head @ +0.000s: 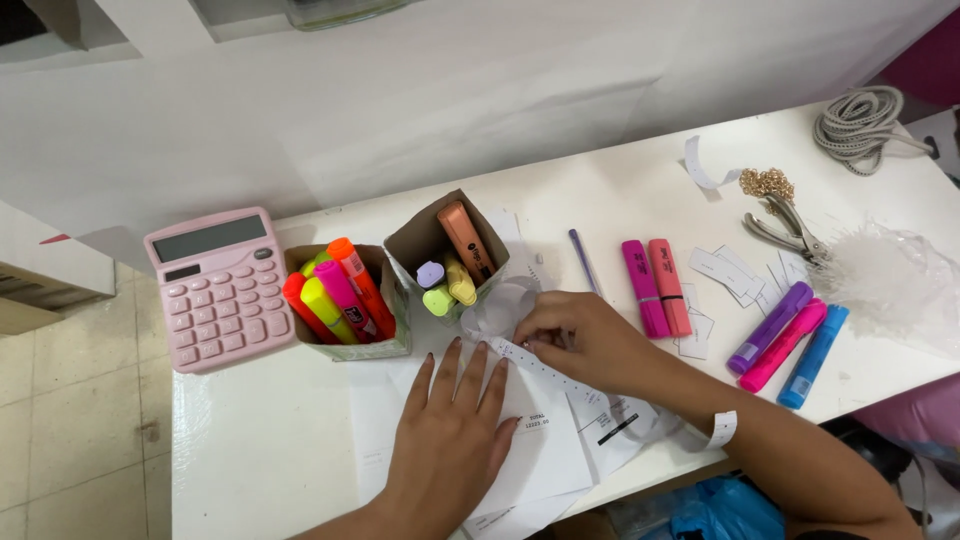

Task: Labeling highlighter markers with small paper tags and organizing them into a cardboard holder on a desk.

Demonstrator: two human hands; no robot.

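My left hand [448, 430] lies flat, fingers spread, on white paper sheets [545, 455] near the table's front edge. My right hand [580, 335] pinches one end of a long white paper strip [610, 395] that runs across the sheets toward the lower right and curls at its far end. Just beyond my fingers stand two small cardboard boxes of highlighters: a left box [345, 295] with orange, yellow and pink ones, and a right box [450, 255] with pastel ones.
A pink calculator [215, 290] sits at the left. A purple pen [585, 262], two pink highlighters [655, 285], small paper slips [735, 270], three more markers [790, 340], a hole punch [790, 230], a coiled cable [860, 120] and crumpled plastic [895, 275] lie to the right.
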